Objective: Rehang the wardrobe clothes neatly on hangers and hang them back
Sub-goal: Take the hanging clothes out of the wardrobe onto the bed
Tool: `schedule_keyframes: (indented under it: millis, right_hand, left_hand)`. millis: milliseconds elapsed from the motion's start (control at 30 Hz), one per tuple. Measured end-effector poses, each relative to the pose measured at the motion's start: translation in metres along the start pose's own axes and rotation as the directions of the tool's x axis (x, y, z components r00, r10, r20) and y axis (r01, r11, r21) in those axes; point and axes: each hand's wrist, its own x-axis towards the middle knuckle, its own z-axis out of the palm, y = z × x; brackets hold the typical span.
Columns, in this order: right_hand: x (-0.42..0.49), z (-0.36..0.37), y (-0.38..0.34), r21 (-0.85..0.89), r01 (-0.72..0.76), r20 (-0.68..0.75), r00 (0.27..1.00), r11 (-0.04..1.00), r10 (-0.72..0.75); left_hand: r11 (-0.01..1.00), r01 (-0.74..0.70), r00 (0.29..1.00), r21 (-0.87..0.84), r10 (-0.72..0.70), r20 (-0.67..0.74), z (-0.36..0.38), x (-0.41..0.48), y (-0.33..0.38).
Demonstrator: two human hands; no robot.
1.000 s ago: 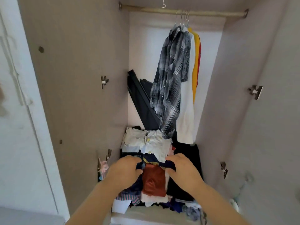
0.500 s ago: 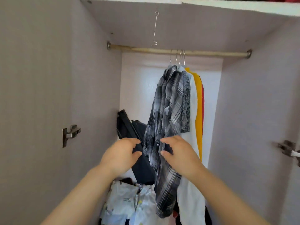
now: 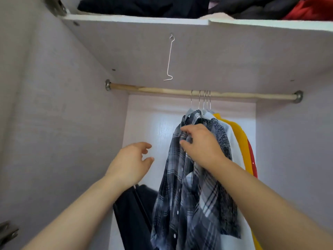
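Four wire hangers sit bunched on the wooden rod, above the right grip. The right grip pinches the front edge of the plaid shirt just below its collar, thumb and fingers curled into the cloth. The left grip hovers to the left of it, apart from the shirt, fingers loosely spread and holding nothing. The shirt hangs crooked and bunched on the nearest hanger, with a white garment and a yellow garment behind the right grip.

Recommended procedure:
1. Raise the left grip to the hanger hook.
2. Lift the hook clear of the rod.
3. Support the collar with the right grip so the shirt does not slide off.
4. Avoid dragging the neighbouring hangers.
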Motion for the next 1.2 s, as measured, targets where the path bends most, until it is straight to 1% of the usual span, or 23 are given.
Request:
schedule_keyframes:
  millis: [67,233,300,400,500,667,900,1067,1200]
  right_hand:
    - [0.028,0.008,0.008,-0.039,-0.023,-0.055,0.998,0.999,0.021]
    - [0.089,0.021,0.029,-0.067,-0.077,-0.217,0.974,0.995,0.060]
    - [0.104,0.026,0.043,-0.125,-0.085,-0.271,0.961,0.989,0.049]
    - [0.119,0.031,0.066,-0.232,-0.102,-0.302,0.953,0.967,0.028]
    - [0.127,0.036,0.089,-0.323,-0.156,-0.336,0.941,0.934,0.041]
    - [0.139,0.047,0.118,-0.390,-0.198,-0.418,0.908,0.899,0.019]
    - [0.159,0.056,0.139,-0.408,-0.053,-0.417,0.899,0.911,-0.135]
    - [0.173,0.052,0.143,-0.393,0.028,-0.420,0.884,0.919,-0.207]
    - [0.182,0.044,0.121,-0.285,0.123,-0.494,0.831,0.950,-0.256]
  left_hand:
    - [0.999,-0.040,0.999,-0.024,0.039,-0.020,0.012,0.022,-0.007]
    - [0.988,-0.145,0.988,-0.059,0.141,-0.069,0.042,0.074,-0.026]
    - [0.981,-0.181,0.981,-0.073,0.175,-0.082,0.054,0.091,-0.033]
    - [0.972,-0.211,0.975,-0.103,0.202,-0.092,0.071,0.110,-0.039]
    - [0.969,-0.229,0.971,-0.097,0.220,-0.096,0.082,0.125,-0.041]
    - [0.971,-0.233,0.965,-0.059,0.224,-0.133,0.089,0.140,-0.044]
    - [0.980,-0.193,0.970,0.048,0.198,-0.139,0.083,0.151,-0.045]
    - [0.980,-0.173,0.955,0.098,0.191,-0.226,0.069,0.160,-0.035]
    - [0.978,-0.160,0.924,0.137,0.197,-0.329,0.051,0.163,-0.029]
